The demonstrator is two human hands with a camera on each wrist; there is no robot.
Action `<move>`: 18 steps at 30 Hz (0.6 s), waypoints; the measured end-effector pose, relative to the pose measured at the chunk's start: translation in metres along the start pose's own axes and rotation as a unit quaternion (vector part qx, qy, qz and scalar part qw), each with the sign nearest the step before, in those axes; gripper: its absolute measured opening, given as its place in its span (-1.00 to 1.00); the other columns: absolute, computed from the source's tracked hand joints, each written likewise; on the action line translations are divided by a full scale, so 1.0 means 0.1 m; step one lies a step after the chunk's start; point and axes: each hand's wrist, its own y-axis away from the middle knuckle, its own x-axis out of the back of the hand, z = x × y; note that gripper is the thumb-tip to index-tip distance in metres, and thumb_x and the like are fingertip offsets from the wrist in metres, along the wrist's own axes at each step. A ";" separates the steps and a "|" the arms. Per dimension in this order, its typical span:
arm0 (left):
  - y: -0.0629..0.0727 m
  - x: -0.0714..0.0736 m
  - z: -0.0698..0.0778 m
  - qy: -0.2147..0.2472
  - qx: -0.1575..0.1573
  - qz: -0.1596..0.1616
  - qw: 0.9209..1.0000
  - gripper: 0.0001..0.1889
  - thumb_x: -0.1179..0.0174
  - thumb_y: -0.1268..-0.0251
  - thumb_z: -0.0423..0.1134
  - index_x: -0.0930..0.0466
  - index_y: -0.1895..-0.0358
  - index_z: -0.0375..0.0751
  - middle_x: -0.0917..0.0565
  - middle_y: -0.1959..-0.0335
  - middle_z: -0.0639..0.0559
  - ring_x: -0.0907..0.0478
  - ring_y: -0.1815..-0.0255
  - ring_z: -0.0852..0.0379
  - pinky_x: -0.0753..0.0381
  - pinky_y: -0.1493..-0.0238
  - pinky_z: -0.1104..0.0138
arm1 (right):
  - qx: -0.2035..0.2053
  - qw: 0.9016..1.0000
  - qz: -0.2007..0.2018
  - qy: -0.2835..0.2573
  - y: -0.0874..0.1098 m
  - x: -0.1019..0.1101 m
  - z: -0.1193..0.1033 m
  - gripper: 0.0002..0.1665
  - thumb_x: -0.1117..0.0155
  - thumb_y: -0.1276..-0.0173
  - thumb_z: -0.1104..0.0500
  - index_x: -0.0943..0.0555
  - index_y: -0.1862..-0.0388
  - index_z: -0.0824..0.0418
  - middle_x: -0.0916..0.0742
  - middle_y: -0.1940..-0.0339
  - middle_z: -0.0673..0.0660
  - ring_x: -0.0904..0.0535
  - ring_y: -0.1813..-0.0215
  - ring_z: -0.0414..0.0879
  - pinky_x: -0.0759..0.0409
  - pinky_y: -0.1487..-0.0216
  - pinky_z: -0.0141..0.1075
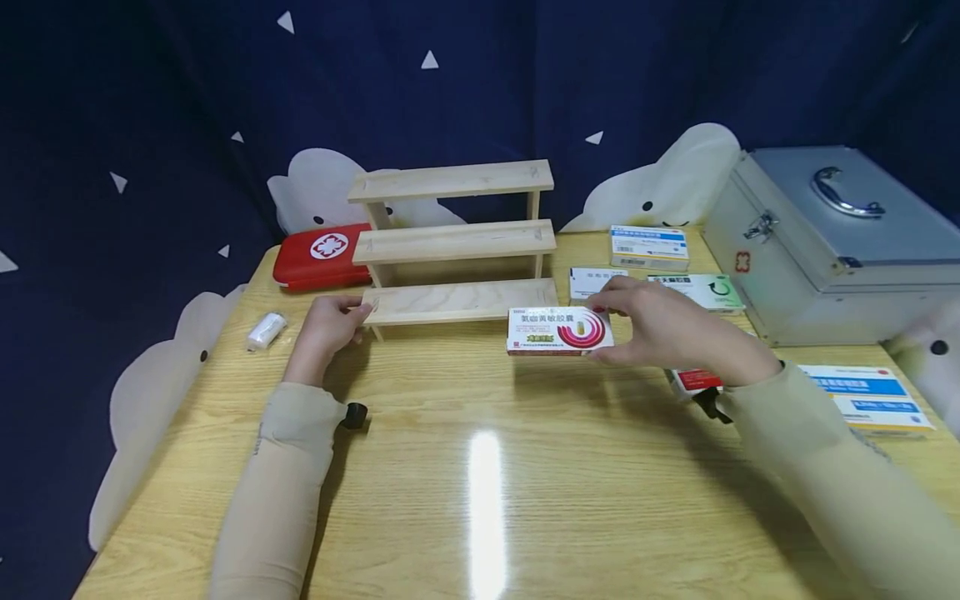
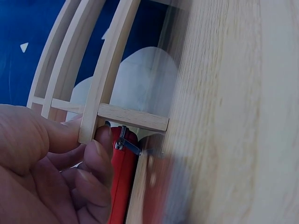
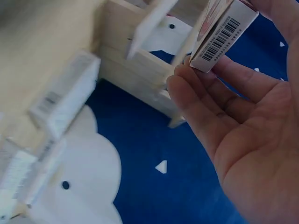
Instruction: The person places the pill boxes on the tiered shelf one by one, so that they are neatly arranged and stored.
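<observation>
Shelf [image 1: 461, 302]: bare wood, smooth and matt, grain showing
Bench [image 1: 405, 500]: wood-grained top, glossy, mirroring a streak of light
Held box [image 1: 551, 329]: smooth printed card
Case [image 1: 798, 304]: smooth metal-looking panels, low sheen
Handle [image 1: 842, 202]: polished metal, bright
Pouch [image 1: 311, 260]: smooth cover, cloth or plastic unclear
Zip [image 2: 122, 140]: shiny metal
Curtain [image 1: 487, 104]: matt cloth
Sleeves [image 1: 273, 483]: matt cloth, lightly creased
Packet [image 1: 266, 331]: shiny wrapping, seemingly plastic

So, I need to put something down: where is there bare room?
The widest free patch is the front of the table, between the sleeves. The shelf is bare on all three levels, though the left hand grips its lowest left end. Crowded: the right, with the metal case, flat boxes and the right hand holding a pink-and-white box.
</observation>
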 end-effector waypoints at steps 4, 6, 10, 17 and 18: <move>0.00 0.01 -0.01 -0.001 -0.008 0.005 1.000 -0.55 -0.06 -0.54 -0.14 -0.45 -0.35 -0.30 -0.56 0.12 -0.25 -0.53 0.28 -0.09 -0.39 0.22 0.24 | 0.014 1.000 0.015 0.000 -0.22 0.16 -0.06 -0.29 -0.61 -0.02 -0.02 -0.64 -0.12 0.27 -0.66 0.02 0.13 -0.55 0.13 -0.04 -0.54 0.06 -0.09; 0.00 0.00 -0.01 -0.001 -0.011 0.008 1.000 -0.55 -0.07 -0.53 -0.14 -0.46 -0.34 -0.31 -0.56 0.14 -0.24 -0.54 0.30 -0.09 -0.39 0.23 0.24 | 0.020 1.000 0.020 -0.002 -0.35 0.24 -0.09 -0.28 -0.61 -0.03 -0.04 -0.64 -0.14 0.26 -0.65 0.00 0.13 -0.55 0.12 -0.03 -0.53 0.05 -0.10; -0.01 -0.01 -0.03 -0.003 -0.023 0.012 1.000 -0.56 -0.08 -0.52 -0.16 -0.48 -0.31 -0.34 -0.57 0.25 -0.23 -0.56 0.34 -0.10 -0.39 0.28 0.25 | 0.033 0.999 0.020 -0.003 -0.63 0.43 -0.17 -0.28 -0.57 -0.08 -0.07 -0.62 -0.17 0.26 -0.64 0.03 0.12 -0.53 0.11 -0.01 -0.50 0.05 -0.10; -0.03 0.00 -0.05 -0.001 -0.028 0.011 1.000 -0.57 -0.10 -0.51 -0.16 -0.49 -0.30 -0.34 -0.58 0.22 -0.24 -0.57 0.36 -0.09 -0.40 0.29 0.26 | 0.051 0.998 0.023 -0.007 -1.21 0.71 -0.24 -0.34 -0.54 -0.12 -0.08 -0.64 -0.11 0.25 -0.63 0.11 0.10 -0.51 0.10 -0.01 -0.44 0.02 -0.18; -0.02 0.00 -0.05 0.000 -0.026 0.010 1.000 -0.56 -0.10 -0.51 -0.16 -0.48 -0.31 -0.33 -0.58 0.21 -0.24 -0.57 0.35 -0.09 -0.40 0.28 0.26 | 0.046 0.999 0.018 -0.010 -1.29 0.74 -0.25 -0.33 -0.53 -0.13 -0.09 -0.63 -0.13 0.26 -0.62 0.11 0.10 -0.50 0.08 0.00 -0.43 0.01 -0.18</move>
